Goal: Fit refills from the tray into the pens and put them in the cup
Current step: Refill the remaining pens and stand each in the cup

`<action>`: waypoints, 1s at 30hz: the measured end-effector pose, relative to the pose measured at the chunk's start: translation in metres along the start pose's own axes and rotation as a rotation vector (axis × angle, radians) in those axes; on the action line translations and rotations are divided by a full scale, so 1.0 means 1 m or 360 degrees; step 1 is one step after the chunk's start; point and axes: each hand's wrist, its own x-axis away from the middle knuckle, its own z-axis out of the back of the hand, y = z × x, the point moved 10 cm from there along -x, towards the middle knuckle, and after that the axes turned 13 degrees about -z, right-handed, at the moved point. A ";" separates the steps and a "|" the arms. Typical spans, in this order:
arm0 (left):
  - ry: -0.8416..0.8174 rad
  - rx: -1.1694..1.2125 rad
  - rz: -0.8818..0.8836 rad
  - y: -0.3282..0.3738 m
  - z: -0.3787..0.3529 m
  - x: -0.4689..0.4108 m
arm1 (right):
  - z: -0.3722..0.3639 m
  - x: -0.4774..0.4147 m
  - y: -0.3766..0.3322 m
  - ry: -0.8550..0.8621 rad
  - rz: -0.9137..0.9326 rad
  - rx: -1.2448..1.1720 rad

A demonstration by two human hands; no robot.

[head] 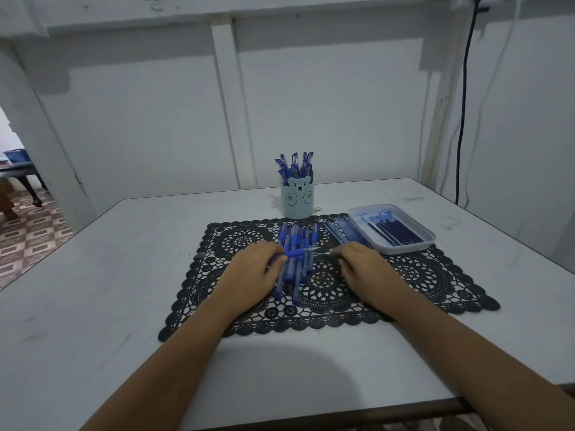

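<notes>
Head view: the left hand (258,270) pinches a blue pen (298,252) at its back end, just above the pile of pens (294,275) lying mid-desk on the black lace mat (435,275). The held pen's long axis runs left to right, roughly parallel to the near edge of the desk (93,306), and its tip points straight at the right hand (362,267), which sits just beside that tip. That hand's fingers are curled in and turned towards the tip. Whether they already pinch a refill I cannot tell, as nothing clear shows between them.

Both forearms reach in from the near edge, wrists low over the mat and knuckles up. The tray (417,247) with its dark refills (395,233) lies towards the far right corner, on the right hand's side and nearer to it than to the left. The cup (296,202) stands upright beyond the mat towards the far edge, already bristling with pens. My guess is that the coming move is a sliding-in along the pen's axis.
</notes>
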 end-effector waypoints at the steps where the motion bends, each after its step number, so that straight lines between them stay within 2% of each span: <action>1: -0.0003 0.0013 0.0007 0.000 -0.001 0.000 | 0.000 0.000 -0.001 0.0006 0.0039 -0.0031; 5: 0.0001 0.0037 -0.0030 0.005 -0.001 -0.001 | 0.017 0.001 -0.002 0.0146 -0.0064 -0.0329; 9: -0.0008 0.0093 -0.0107 0.015 -0.004 -0.002 | 0.016 0.004 -0.006 -0.0032 -0.0197 -0.0630; 20: -0.0105 0.0244 -0.0129 0.014 -0.011 -0.002 | 0.015 0.008 -0.017 -0.0180 -0.0018 -0.0780; 28: -0.0145 0.0168 -0.0133 0.013 -0.014 -0.001 | 0.014 0.006 -0.012 -0.0153 -0.0108 -0.0613; 30: -0.0135 0.0157 -0.0130 0.011 -0.013 -0.001 | 0.014 0.007 -0.013 -0.0183 -0.0090 -0.0693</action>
